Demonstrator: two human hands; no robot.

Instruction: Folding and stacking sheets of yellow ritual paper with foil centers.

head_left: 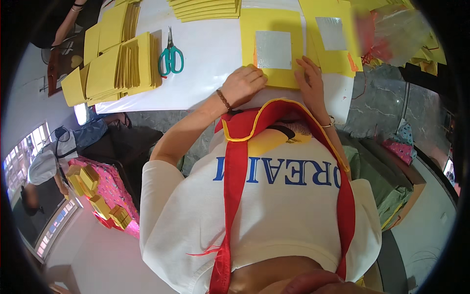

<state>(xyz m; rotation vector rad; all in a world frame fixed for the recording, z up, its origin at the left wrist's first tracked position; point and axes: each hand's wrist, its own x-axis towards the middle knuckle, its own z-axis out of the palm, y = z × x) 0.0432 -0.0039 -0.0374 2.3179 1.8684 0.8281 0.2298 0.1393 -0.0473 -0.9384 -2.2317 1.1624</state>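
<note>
A flat yellow paper piece (271, 22) with a silvery square (273, 50) on its face lies at the table's near edge. My left hand (243, 84) is closed, its curled fingers pressing on the piece's lower left edge. A bit of orange shows by those fingertips. My right hand (311, 81) rests at the lower right edge, fingers stretched out and slightly apart. To the right lies a second yellow piece (316, 12) with a silvery square and an orange tab. Scissors with teal handles (170, 60) lie left of my hands, blades pointing away.
Stacked yellow paper pieces (105, 73) stand on the white table (205, 54) at left, with another stack (205, 9) at the far side. A clear plastic bag (401, 32) with something red is at right. Other people are at the left, one near yellow bundles (100, 206) on pink cloth.
</note>
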